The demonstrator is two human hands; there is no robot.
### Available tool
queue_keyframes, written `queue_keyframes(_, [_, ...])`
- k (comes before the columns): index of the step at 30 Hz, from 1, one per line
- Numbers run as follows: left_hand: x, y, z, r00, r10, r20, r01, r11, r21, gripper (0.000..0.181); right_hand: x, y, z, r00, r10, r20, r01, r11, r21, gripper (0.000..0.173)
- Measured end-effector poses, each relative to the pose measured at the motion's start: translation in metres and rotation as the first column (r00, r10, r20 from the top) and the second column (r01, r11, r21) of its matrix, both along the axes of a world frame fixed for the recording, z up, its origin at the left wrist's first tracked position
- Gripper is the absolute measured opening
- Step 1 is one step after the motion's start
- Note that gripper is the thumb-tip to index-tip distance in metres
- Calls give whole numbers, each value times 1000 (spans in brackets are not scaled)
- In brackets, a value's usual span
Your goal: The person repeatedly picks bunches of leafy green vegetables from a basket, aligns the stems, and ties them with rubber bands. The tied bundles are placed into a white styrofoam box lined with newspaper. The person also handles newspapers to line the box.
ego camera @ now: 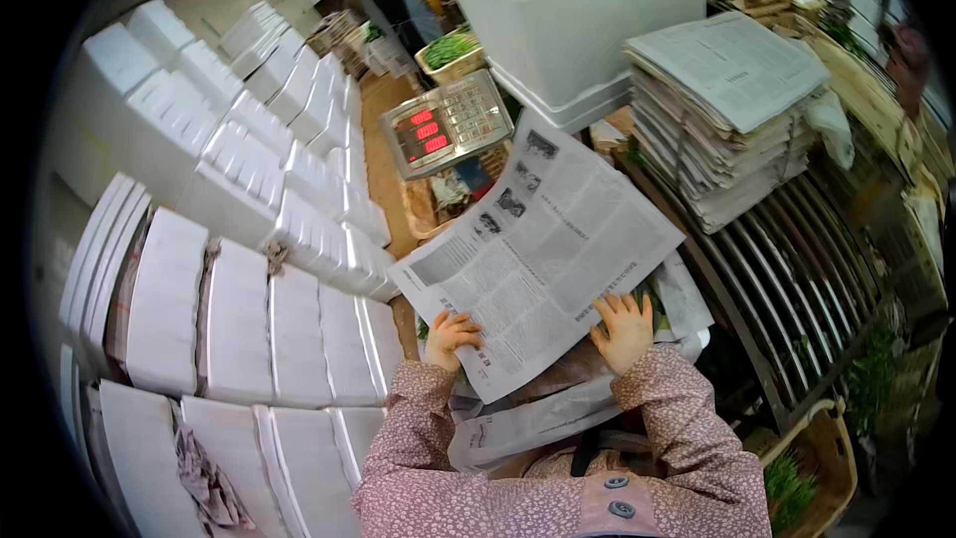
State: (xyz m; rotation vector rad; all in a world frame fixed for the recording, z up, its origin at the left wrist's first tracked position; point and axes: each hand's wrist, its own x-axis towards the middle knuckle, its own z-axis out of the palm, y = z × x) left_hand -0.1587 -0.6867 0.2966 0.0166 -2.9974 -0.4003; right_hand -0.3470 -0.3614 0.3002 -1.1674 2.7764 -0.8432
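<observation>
A printed newspaper sheet (534,239) lies spread out before me at a slant. My left hand (451,338) rests on its lower left edge with the fingers bent over the paper. At its lower right edge, my right hand (624,329) has its fingers spread and touches the sheet; whether it pinches the paper is not plain. Under the sheet and towards my body are more newspaper (538,422) and a brown surface, partly covered. Some green leaves show beside my right hand. Beyond the sheet stands a digital scale (448,123) with a lit red display.
White foam boxes (239,321) are stacked along the left. A large foam box (590,30) stands ahead. A tied newspaper stack (728,75) sits on a slatted metal rack (784,291) at right. Baskets of greens (844,456) stand lower right and beyond the scale. Another person (403,4) stands far ahead.
</observation>
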Motion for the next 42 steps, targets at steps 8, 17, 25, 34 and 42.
queue_keyframes(8, [69,-43,-98,991,98,89,-121,942,313,19,-21,-15,-27,942,-95,322,21,974,227,53])
queue_keyframes(17, [44,-39,-3,956,269,-113,-65,573,817,4,-33,-18,21,989,-38,-146,43,999,30,100])
queue_keyframes(25, [50,-45,5,965,242,-99,-40,511,859,11,-34,-18,7,945,324,-52,-283,884,372,95])
queue_keyframes(34, [59,-40,-26,955,3,296,-124,911,393,24,-20,48,-47,966,258,-31,-244,941,236,55])
queue_keyframes(42, [-9,-16,87,516,-18,856,101,994,-41,63,-1,44,-42,960,118,254,-232,840,490,48])
